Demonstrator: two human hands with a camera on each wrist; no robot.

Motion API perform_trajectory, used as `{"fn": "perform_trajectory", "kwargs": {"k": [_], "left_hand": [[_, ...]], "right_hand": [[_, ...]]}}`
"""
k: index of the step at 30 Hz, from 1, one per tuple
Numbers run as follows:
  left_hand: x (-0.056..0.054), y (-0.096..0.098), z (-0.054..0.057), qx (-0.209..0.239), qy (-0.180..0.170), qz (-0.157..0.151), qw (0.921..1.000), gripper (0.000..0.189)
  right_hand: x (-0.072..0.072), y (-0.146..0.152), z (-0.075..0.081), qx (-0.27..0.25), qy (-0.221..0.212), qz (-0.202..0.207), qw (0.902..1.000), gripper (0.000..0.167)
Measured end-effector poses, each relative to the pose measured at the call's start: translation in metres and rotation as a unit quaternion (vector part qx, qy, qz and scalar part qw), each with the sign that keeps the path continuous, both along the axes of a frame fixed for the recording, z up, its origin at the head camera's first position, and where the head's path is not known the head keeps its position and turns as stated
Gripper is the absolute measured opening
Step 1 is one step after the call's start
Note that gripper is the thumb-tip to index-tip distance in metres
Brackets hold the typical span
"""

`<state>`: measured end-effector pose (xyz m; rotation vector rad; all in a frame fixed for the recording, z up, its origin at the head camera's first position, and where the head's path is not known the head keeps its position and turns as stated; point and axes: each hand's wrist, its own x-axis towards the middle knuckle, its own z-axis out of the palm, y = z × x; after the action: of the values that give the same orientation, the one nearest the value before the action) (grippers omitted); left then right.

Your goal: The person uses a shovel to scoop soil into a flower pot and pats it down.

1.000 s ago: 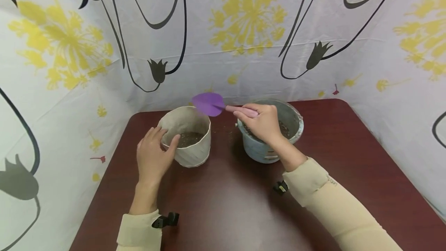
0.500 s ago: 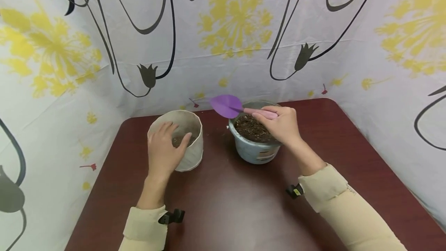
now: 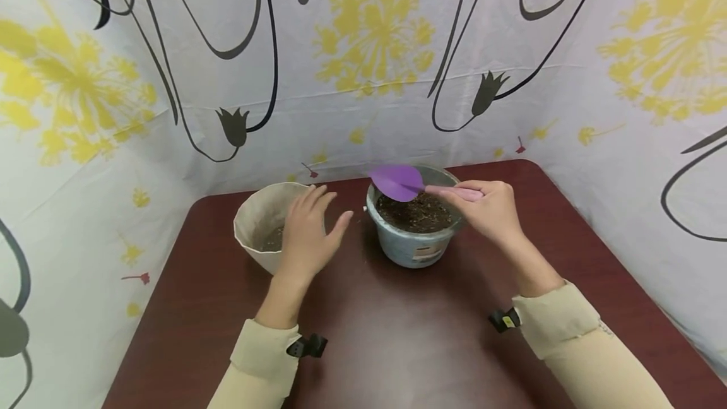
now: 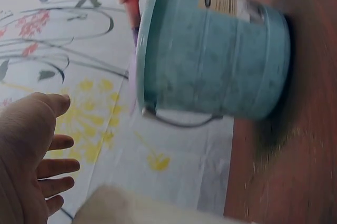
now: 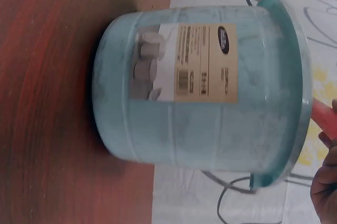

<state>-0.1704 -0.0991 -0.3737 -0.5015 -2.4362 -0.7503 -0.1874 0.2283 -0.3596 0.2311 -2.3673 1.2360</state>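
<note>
My right hand (image 3: 487, 208) grips the pink handle of a trowel (image 3: 397, 183) with a purple blade. The blade is over the left rim of a light blue bucket (image 3: 411, 246), which holds dark soil (image 3: 417, 212). A cream pot (image 3: 258, 207) with a wavy rim stands to the left, with a little soil (image 3: 268, 238) at its bottom. Across that pot's right side reaches my left hand (image 3: 309, 232), fingers spread and holding nothing; it hides part of the pot. In the left wrist view the bucket's wire handle (image 4: 181, 124) hangs down its side.
Both containers stand near the back of a dark red-brown table (image 3: 392, 333). A patterned cloth (image 3: 352, 100) hangs behind and on both sides. Scattered soil crumbs (image 4: 268, 153) lie on the table beside the bucket. A printed label (image 5: 184, 63) is on the bucket's front.
My right hand has carried the trowel rightward, from near the cream pot's rim to over the bucket. The left hand has left the pot's left rim and moved right across it.
</note>
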Motion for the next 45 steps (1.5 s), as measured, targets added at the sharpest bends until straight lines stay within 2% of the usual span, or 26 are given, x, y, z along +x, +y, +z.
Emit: {"fn": "perform_trajectory", "kwargs": {"k": [2, 6, 10, 14, 18, 22, 25, 29, 34, 36, 38, 40, 42, 45], "left_hand": [[-0.002, 0.009, -0.001, 0.001, -0.004, -0.012, 0.9999, 0.046], [-0.007, 0.028, -0.007, -0.008, -0.027, -0.032, 0.9991, 0.047], [-0.008, 0.043, -0.015, -0.017, -0.078, -0.047, 0.9957, 0.052], [-0.007, 0.051, -0.02, -0.014, -0.122, -0.059, 0.9906, 0.054], [-0.007, 0.054, -0.023, 0.002, -0.121, -0.062, 0.9907, 0.051], [-0.008, 0.057, -0.026, 0.016, -0.108, -0.054, 0.9926, 0.05], [-0.008, 0.058, -0.027, 0.024, -0.102, -0.042, 0.9936, 0.05], [-0.008, 0.06, -0.028, 0.033, -0.101, -0.037, 0.9936, 0.05], [-0.009, 0.061, -0.028, 0.036, -0.101, -0.043, 0.9933, 0.05], [-0.009, 0.061, -0.028, 0.036, -0.1, -0.044, 0.9934, 0.049], [-0.009, 0.061, -0.028, 0.035, -0.1, -0.041, 0.9935, 0.049], [-0.009, 0.061, -0.028, 0.033, -0.102, -0.037, 0.9936, 0.049], [-0.009, 0.06, -0.028, 0.032, -0.104, -0.033, 0.9936, 0.048], [-0.008, 0.061, -0.028, 0.032, -0.108, -0.031, 0.9931, 0.049]], "right_hand": [[0.002, 0.004, 0.0, 0.008, -0.005, -0.005, 0.9999, 0.027], [0.005, 0.011, 0.0, 0.061, -0.02, -0.007, 0.9979, 0.025], [0.007, 0.013, 0.002, 0.113, -0.058, 0.027, 0.9915, 0.022], [0.009, 0.01, 0.006, 0.135, -0.077, 0.05, 0.9866, 0.018], [0.009, 0.0, 0.006, 0.193, -0.034, 0.04, 0.9798, 0.015], [0.011, -0.012, 0.006, 0.28, 0.026, 0.013, 0.9596, 0.018], [0.013, -0.017, 0.008, 0.324, 0.041, -0.006, 0.9451, 0.017], [0.014, -0.016, 0.014, 0.361, 0.031, -0.037, 0.9314, 0.013], [0.021, -0.004, 0.033, 0.393, 0.02, -0.055, 0.9175, 0.019], [0.023, 0.001, 0.041, 0.389, 0.044, -0.053, 0.9186, 0.018], [0.022, 0.005, 0.046, 0.381, 0.086, -0.051, 0.9191, 0.02], [0.019, 0.007, 0.046, 0.374, 0.129, -0.052, 0.9168, 0.025], [0.012, 0.008, 0.041, 0.377, 0.162, -0.05, 0.9104, 0.027], [0.002, 0.007, 0.03, 0.399, 0.174, -0.024, 0.9001, 0.024]]}}
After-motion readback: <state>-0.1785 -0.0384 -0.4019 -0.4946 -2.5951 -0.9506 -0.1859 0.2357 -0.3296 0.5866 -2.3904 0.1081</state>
